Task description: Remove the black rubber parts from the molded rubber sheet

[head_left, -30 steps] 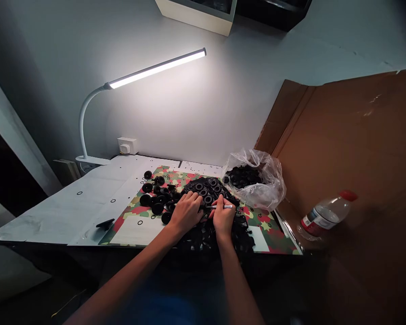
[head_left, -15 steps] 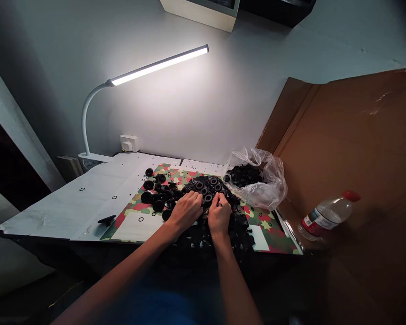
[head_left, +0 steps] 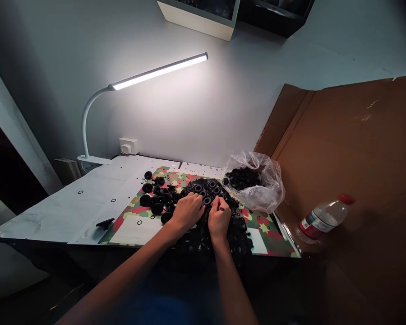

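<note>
A black rubber sheet (head_left: 212,185) with rows of moulded round rings lies in front of me, its near part bunched up and dark. My left hand (head_left: 188,211) is closed over its left side with curled fingers. Close beside it, my right hand (head_left: 219,219) is closed in a pinch at the sheet; a small black rubber piece (head_left: 221,209) shows at its fingers, mostly hidden. Left of the hands is a loose heap of black round rubber parts (head_left: 157,208) with flat discs and stems.
A clear plastic bag (head_left: 272,180) of small black pieces stands at the back right. Beyond are a red-capped bottle (head_left: 325,219) and a cardboard sheet (head_left: 352,149). A lit lamp (head_left: 159,72) overhangs the table (head_left: 71,212). Small black rings and one black part (head_left: 105,224) lie leftward.
The view has tilted up slightly. Both hands stay closed at the rubber sheet, with only small finger shifts; the right hand's pinch has turned a little.
</note>
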Demonstrator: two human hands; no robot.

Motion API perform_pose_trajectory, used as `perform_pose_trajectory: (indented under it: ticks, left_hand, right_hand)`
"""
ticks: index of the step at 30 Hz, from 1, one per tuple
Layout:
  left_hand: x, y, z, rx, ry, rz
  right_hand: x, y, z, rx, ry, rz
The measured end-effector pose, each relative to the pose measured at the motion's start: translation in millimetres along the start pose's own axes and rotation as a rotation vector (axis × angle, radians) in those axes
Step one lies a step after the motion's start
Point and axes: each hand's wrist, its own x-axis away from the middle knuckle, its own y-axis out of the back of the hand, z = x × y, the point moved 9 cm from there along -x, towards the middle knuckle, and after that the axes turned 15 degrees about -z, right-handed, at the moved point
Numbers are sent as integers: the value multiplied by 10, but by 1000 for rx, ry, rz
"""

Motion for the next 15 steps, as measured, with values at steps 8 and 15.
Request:
perform_pose_trajectory:
  ticks: [8, 15]
  left_hand:
    - [-149, 26, 88, 82, 69, -66]
    - [-332, 119, 745, 178, 289, -153]
  right_hand:
    - [15, -53, -99, 17, -2, -22]
    - [7, -87, -295, 44, -62, -41]
